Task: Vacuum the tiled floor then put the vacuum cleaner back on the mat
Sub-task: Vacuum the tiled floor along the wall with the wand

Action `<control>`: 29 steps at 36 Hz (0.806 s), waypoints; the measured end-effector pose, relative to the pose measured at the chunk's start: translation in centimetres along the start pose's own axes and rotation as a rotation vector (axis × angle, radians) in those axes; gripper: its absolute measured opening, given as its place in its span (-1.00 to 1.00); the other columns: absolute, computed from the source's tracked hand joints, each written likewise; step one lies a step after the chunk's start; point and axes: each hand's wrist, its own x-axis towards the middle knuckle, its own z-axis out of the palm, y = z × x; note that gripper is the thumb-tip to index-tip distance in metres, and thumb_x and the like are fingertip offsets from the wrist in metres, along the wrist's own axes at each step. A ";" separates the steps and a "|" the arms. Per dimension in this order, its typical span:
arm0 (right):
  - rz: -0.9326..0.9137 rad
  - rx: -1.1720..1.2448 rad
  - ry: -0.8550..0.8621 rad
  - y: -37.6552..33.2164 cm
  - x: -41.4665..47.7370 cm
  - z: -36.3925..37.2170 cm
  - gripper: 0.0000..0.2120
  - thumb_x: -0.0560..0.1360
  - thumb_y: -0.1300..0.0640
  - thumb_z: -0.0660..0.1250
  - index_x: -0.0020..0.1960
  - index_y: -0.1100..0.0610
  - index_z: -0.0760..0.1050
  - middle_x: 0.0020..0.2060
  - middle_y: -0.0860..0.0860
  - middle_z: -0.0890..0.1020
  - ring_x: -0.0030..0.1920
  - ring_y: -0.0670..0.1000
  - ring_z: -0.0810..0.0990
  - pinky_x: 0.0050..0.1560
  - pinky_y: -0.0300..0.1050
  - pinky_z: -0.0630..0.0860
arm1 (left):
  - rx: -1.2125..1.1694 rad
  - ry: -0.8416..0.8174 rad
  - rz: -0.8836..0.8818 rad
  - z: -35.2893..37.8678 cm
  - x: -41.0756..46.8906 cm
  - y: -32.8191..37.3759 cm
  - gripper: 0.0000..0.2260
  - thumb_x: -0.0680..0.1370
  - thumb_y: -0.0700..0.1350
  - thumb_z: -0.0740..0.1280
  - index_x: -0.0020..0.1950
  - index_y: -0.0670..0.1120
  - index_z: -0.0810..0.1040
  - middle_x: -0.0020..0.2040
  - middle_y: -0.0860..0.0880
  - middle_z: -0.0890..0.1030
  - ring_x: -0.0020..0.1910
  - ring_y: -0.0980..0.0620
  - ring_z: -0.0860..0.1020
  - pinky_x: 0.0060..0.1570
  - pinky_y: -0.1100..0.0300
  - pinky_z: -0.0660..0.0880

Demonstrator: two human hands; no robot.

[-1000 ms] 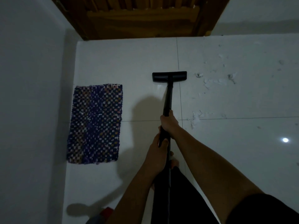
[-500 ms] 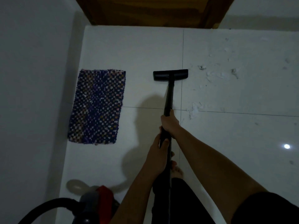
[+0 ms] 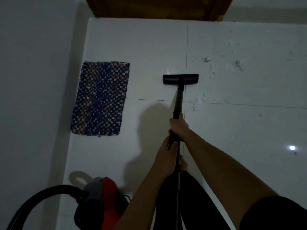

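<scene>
Both hands grip the black vacuum wand (image 3: 179,98), which runs away from me to the flat black floor head (image 3: 180,79) resting on the white tiled floor (image 3: 141,47). My right hand (image 3: 179,126) holds the wand higher up, my left hand (image 3: 167,156) just below it. The red and grey vacuum body (image 3: 103,198) sits at the lower left with its black hose (image 3: 36,198) curving off. A blue checkered woven mat (image 3: 101,99) lies by the left wall, left of the floor head.
White scraps of debris (image 3: 198,103) lie scattered on the tiles right of the head, more of the scraps (image 3: 221,66) farther back. A wooden door (image 3: 157,7) closes the far end. A grey wall (image 3: 33,80) runs along the left. My bare foot (image 3: 183,165) shows under the wand.
The view has dropped back, bringing the vacuum body and hose into sight at the lower left. The floor head has drawn nearer to me; both hands keep their grip.
</scene>
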 end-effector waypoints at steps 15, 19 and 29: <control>0.021 -0.016 0.042 6.8 -3.9 0.6 -0.40 0.63 0.17 0.08 0.58 -0.06 -0.09 -0.21 0.10 0.43 -0.43 -0.02 0.44 -0.76 -0.40 0.24 | -0.004 -0.056 -0.013 -0.1 -4.1 -6.9 -0.64 0.65 -0.09 0.09 0.46 0.02 0.27 -0.14 -0.12 0.49 -0.33 0.02 0.48 -0.51 0.26 0.45; 0.020 -0.031 0.038 8.6 -4.4 0.0 -0.40 0.63 0.17 0.08 0.58 -0.08 -0.09 -0.05 0.15 0.47 -0.44 -0.03 0.45 -0.68 -0.32 0.32 | 0.005 -0.069 -0.004 0.6 -5.0 -8.3 -0.64 0.65 -0.09 0.08 0.46 0.01 0.27 -0.11 -0.14 0.47 -0.36 0.03 0.46 -0.54 0.29 0.44; 0.009 -0.029 0.023 13.9 -6.2 -1.0 -0.38 0.61 0.17 0.09 0.57 -0.09 -0.09 0.03 0.18 0.49 -0.44 -0.01 0.49 -0.56 -0.22 0.40 | -0.009 -0.055 -0.006 2.8 -7.8 -13.0 -0.65 0.65 -0.09 0.09 0.45 0.02 0.26 -0.19 -0.14 0.49 -0.34 0.01 0.48 -0.50 0.22 0.44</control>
